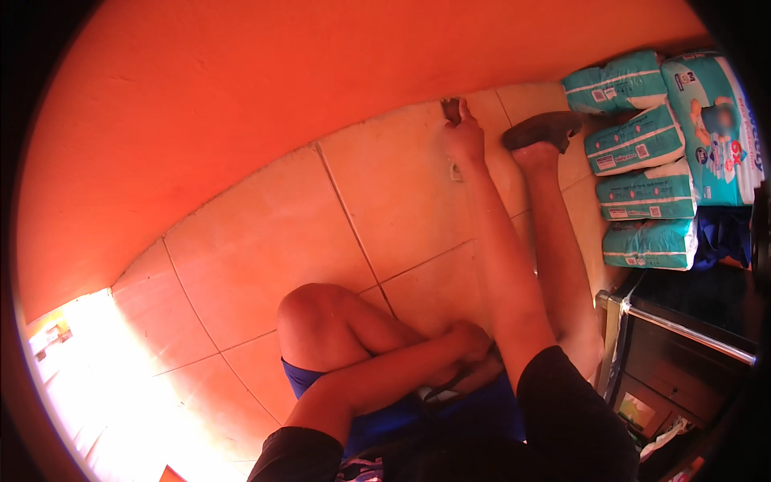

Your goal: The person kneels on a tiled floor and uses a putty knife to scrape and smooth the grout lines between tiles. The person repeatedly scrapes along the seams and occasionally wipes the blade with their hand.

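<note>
My right hand [466, 143] reaches far out over the tiled floor, close to the foot of the orange wall. Its fingers are closed on a small dark brown object [452, 111], whose kind I cannot make out. The object is at the seam between floor and wall. My left hand [470, 341] rests low by my lap, close to my tucked-in foot and its dark sandal [459, 381]. Its fingers are mostly hidden, so their grip does not show. A small pale mark or flat piece [456, 173] lies on the tile beside my right wrist.
The orange wall [321, 64] curves across the far side. Teal diaper packs [642, 197] are stacked at the right, with a larger pack [707, 120] beside them. Nearer stands a dark cabinet with a metal rail [691, 331]. My sandalled right foot [542, 132] stretches out beside my right hand.
</note>
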Tool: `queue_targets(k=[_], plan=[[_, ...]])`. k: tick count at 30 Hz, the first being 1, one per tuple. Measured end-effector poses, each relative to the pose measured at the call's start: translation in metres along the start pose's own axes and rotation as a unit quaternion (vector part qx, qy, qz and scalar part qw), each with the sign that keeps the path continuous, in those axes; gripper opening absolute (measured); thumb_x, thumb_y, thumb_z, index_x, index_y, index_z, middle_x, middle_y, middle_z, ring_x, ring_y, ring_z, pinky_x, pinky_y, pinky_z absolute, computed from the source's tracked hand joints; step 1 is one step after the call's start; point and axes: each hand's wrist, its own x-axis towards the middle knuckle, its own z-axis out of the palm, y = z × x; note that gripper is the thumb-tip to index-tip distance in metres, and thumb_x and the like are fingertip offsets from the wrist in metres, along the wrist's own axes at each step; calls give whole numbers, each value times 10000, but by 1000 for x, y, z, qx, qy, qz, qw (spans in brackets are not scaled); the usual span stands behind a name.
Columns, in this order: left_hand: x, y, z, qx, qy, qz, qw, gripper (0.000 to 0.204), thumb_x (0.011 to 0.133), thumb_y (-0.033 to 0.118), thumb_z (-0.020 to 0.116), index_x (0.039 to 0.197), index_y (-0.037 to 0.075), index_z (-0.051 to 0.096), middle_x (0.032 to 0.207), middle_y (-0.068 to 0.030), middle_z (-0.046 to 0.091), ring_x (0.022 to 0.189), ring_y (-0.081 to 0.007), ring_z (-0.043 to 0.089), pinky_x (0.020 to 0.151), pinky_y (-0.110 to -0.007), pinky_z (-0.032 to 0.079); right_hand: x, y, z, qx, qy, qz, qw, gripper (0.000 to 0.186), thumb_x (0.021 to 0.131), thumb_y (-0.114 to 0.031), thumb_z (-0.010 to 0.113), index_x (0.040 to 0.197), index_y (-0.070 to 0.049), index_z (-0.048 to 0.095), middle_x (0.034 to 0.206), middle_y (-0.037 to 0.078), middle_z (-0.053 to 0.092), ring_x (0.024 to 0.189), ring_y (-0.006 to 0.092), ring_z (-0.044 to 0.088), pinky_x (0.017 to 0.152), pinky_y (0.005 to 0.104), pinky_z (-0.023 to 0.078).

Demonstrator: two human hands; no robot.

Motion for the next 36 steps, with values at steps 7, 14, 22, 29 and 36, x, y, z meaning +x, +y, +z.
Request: queue_targets(k=[7,14,22,29,36], plan=[[1,-21,-31,-39,-21,-99,994,279,848,0,544,579,46,483,645,-83,577,653,-143,572,740,-312,467,-5,-29,-14,80,-76,92,990,656,915,-200,568,1523,-180,325,1141,236,652,713,296,713,581,381,570],[-1,6,-16,-41,10,-202,979,305,831,-17,531,538,44,475,660,-88,600,679,-135,585,800,-322,485,2,-9,0,36,-24,63,997,650,924,-211,557,1526,-166,315,1170,207,650,706,290,708,586,386,560],[-7,-41,-40,-89,-65,-22,994,311,804,-53,541,532,47,428,590,-111,509,646,-157,584,864,-383,515,-10,-39,-11,79,-81,99,989,671,904,-206,575,1523,-161,319,1201,208,641,737,298,714,640,386,571],[-2,-17,-13,-201,-38,-47,978,233,794,-64,577,625,42,457,629,-96,514,641,-166,561,767,-338,500,-15,-38,-15,19,-91,88,992,691,897,-241,579,1526,-159,305,1214,215,637,956,339,685,804,426,553],[8,19,9,-107,-70,-34,991,80,805,-61,553,810,4,508,791,-111,565,803,-191,569,807,-305,466,-19,-49,-27,-4,-142,88,986,682,912,-285,531,1538,-219,269,1255,179,624,1155,343,599,945,467,495]])
